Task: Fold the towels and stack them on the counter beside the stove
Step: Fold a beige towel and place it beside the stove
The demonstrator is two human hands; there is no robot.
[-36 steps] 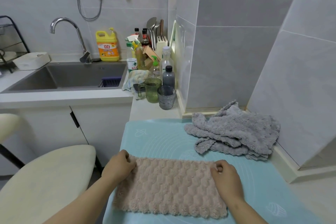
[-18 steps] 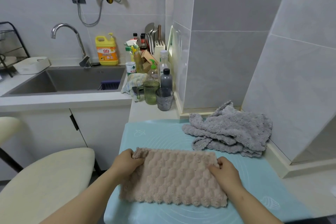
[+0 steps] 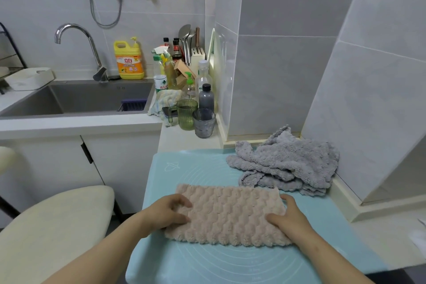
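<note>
On the blue mat (image 3: 207, 265): a pink towel (image 3: 230, 214) lies flat at the centre as a long strip, seemingly folded once already.
Left hand (image 3: 168, 211): at 9 o'clock of the pink towel, fingers and thumb curled round its short left edge, grasping it.
Right hand (image 3: 289, 217): at 3 o'clock, fingers laid over the short right edge with the thumb near the far corner, apparently grasping that end.
Reason for the hold: a hand at each short end keeps the strip square, probably ready to bring one end over the other.
Grey towels (image 3: 285, 166): a crumpled heap at 2 o'clock, against the tiled wall, near the pink towel, still unfolded.
Green cup (image 3: 187, 114) and grey cup (image 3: 204, 122): at 12 o'clock, beyond the mat and away from the folding space.
Sink (image 3: 76, 99): at 10 o'clock.
Stove: not in view, so the stacking spot cannot be told.
</note>
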